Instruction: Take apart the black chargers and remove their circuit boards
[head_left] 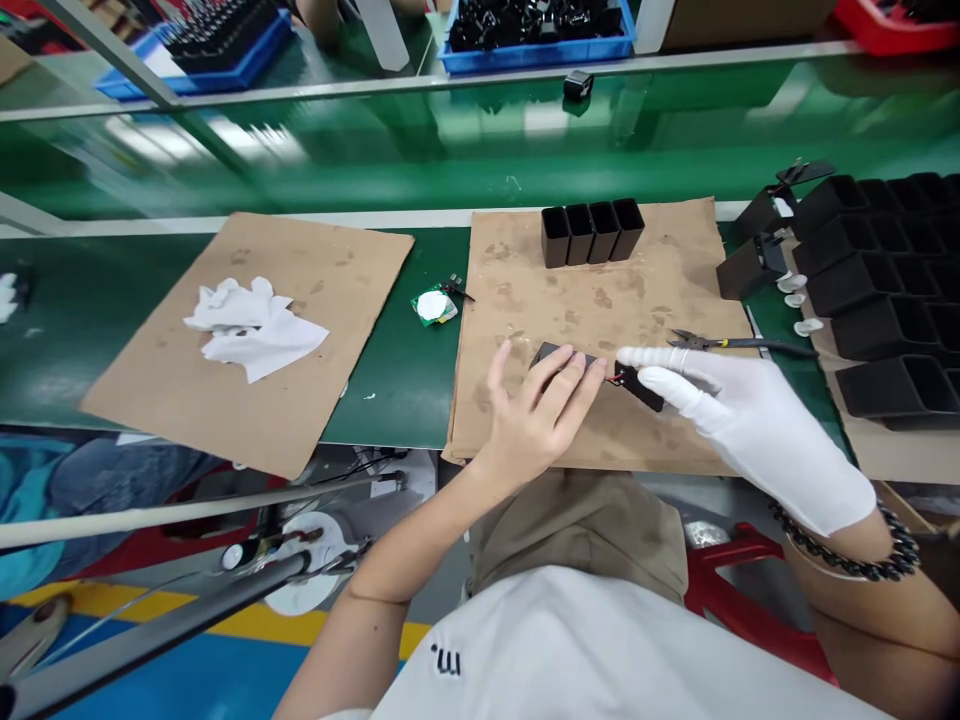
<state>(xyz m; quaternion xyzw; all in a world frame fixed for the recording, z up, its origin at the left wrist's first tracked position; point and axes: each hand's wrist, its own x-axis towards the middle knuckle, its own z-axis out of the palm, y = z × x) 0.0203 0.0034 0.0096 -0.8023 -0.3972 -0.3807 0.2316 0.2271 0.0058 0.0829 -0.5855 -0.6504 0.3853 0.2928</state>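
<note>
My bare left hand [541, 402] is curled over a black rectangular case [546, 352] lying on the cardboard, and its fingers hide most of the case. In my white-gloved right hand [739, 405] a small black rectangular part [639, 386] is pinched between thumb and fingers. Thin red and dark wires [615, 379] run from this part toward the case. Beyond the hands, several black open-topped cases [592, 235] stand in a row. To the right, behind my gloved fingers, lie side cutters [694, 341] with dark handles.
Rows of black cases [862, 270] fill the right side, with white round pieces [808, 327] beside them. A green circuit board [435, 306] lies left of the cardboard mat [510, 290]. Crumpled white cloth [262, 330] rests on another cardboard sheet. Behind runs a green conveyor belt [450, 150].
</note>
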